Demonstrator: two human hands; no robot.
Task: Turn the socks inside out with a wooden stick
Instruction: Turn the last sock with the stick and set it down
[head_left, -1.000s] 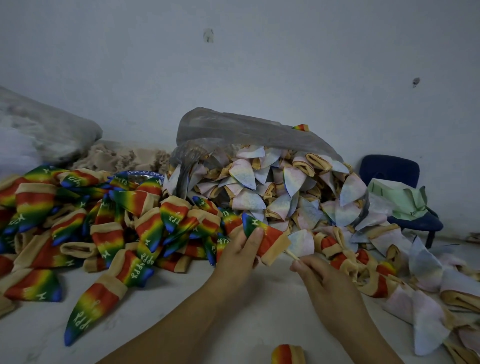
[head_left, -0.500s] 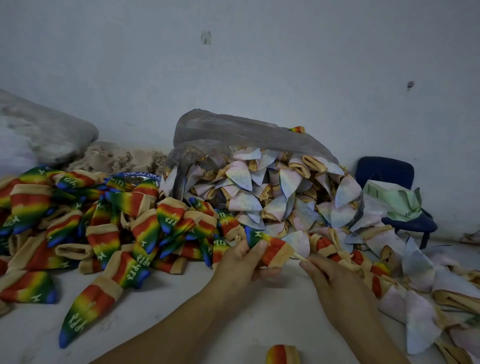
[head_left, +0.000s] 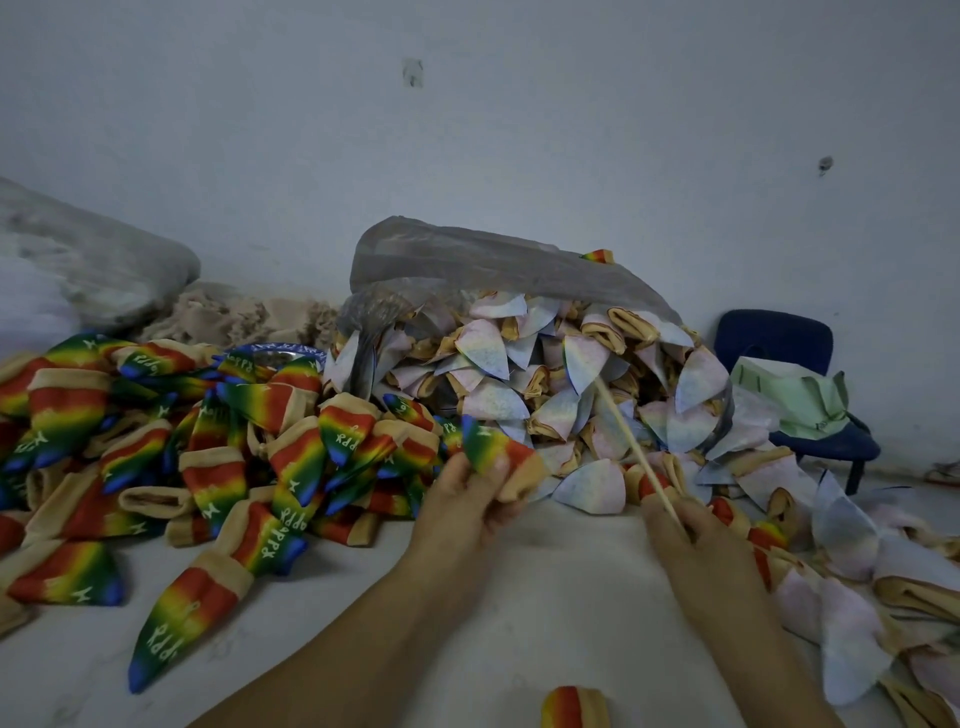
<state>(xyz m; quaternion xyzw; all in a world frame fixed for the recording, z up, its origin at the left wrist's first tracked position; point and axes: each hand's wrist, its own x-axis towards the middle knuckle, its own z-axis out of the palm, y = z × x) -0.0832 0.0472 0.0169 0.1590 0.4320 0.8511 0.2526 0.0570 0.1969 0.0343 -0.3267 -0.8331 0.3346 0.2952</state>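
Note:
My left hand grips a rainbow sock with a tan cuff, held just above the white surface. A thin wooden stick is pinched in my right hand and slants up to the left, free of the sock. Several rainbow socks lie heaped at the left. A pile of pale inside-out socks spills from a clear plastic bag behind the hands and runs down the right side.
A white surface lies under my forearms. One rainbow sock sits at the bottom edge. A blue chair with a green cloth stands at the right by the wall. A grey sack lies at far left.
The stick has come out of the rainbow sock and now points up and left in my right hand. My left hand still holds the sock, shifted slightly left.

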